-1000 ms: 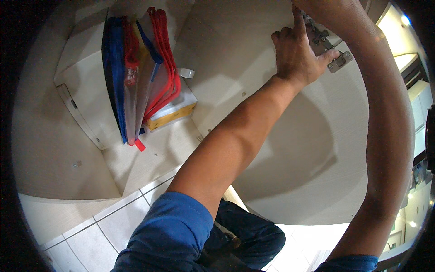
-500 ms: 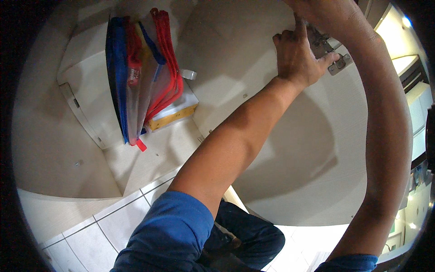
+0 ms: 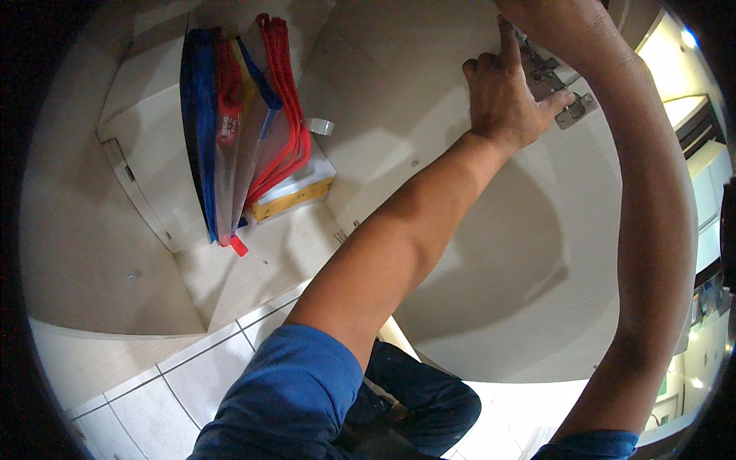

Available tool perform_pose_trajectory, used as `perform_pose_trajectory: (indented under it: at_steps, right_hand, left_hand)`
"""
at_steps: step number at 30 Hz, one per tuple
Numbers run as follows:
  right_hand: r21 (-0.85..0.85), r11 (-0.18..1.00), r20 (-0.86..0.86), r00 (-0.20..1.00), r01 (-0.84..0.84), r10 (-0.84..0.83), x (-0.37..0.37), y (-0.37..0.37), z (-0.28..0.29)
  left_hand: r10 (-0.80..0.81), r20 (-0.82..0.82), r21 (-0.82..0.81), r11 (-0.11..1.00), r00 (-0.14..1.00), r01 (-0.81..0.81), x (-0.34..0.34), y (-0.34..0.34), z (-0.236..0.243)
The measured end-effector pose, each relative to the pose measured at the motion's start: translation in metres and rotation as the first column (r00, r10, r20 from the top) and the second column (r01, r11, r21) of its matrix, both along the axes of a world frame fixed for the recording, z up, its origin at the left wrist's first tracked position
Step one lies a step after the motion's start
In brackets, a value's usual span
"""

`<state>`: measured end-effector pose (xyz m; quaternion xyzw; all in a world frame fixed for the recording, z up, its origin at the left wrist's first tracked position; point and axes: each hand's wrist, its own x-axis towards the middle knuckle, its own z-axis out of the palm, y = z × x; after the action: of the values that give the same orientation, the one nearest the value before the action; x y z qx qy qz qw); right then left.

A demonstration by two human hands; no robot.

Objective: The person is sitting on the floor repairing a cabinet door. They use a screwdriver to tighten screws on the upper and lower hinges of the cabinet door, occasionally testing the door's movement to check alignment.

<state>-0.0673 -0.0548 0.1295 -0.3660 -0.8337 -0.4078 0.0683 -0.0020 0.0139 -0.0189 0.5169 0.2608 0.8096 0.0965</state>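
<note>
A metal cabinet hinge (image 3: 546, 75) is mounted along the edge of the pale door panel (image 3: 491, 284). My left hand (image 3: 506, 103) lies against the panel beside it, with index finger and thumb spread wide. The thumb tip touches the hinge's lower plate (image 3: 575, 111), while the index finger points up along its other side. Above, at the top edge of the view, my right hand (image 3: 556, 19) bends over the upper end of the hinge. Its fingers are mostly hidden or cut off, so whatever they hold cannot be made out.
Inside the cabinet on the left stand zippered mesh pouches (image 3: 280, 107) with red and blue edges. Behind them lies a white and yellow box (image 3: 295, 199) on the cabinet floor. White tiles (image 3: 203, 383) lie below, near my bent knee (image 3: 441, 406).
My right hand has shifted slightly to the right at the hinge, exposing a bit more of its upper part. My left hand stays almost still.
</note>
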Motion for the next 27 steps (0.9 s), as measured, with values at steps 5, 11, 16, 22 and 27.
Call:
perform_pose_trajectory:
  at_steps: [5, 11, 16, 22, 27]
  right_hand:
    - [0.055, 0.987, 0.002, 0.989, -0.149, 0.149, 0.006, -0.008, -0.019]
    - [0.080, 0.997, 0.030, 1.000, -0.001, -0.001, -0.001, -0.024, -0.017]
    - [-0.117, 0.987, 0.049, 0.992, -0.106, 0.113, 0.013, -0.034, -0.013]
    - [-0.078, 0.997, -0.089, 0.996, -0.015, 0.008, 0.021, -0.046, 0.002]
    - [-0.129, 0.985, -0.041, 0.994, -0.110, 0.106, 0.032, -0.054, 0.008]
  left_hand:
    - [0.006, -0.009, 0.000, 1.000, 1.000, -0.006, 0.001, 0.003, -0.003]
    - [0.017, 0.001, 0.025, 1.000, 1.000, -0.017, 0.002, -0.003, -0.001]
    - [-0.055, 0.071, 0.010, 0.998, 0.996, 0.055, 0.003, -0.010, 0.006]
    - [-0.282, 0.072, -0.074, 0.955, 0.957, 0.287, -0.006, -0.013, 0.012]
    - [-0.314, -0.022, -0.005, 0.950, 0.949, 0.314, -0.021, 0.009, 0.002]
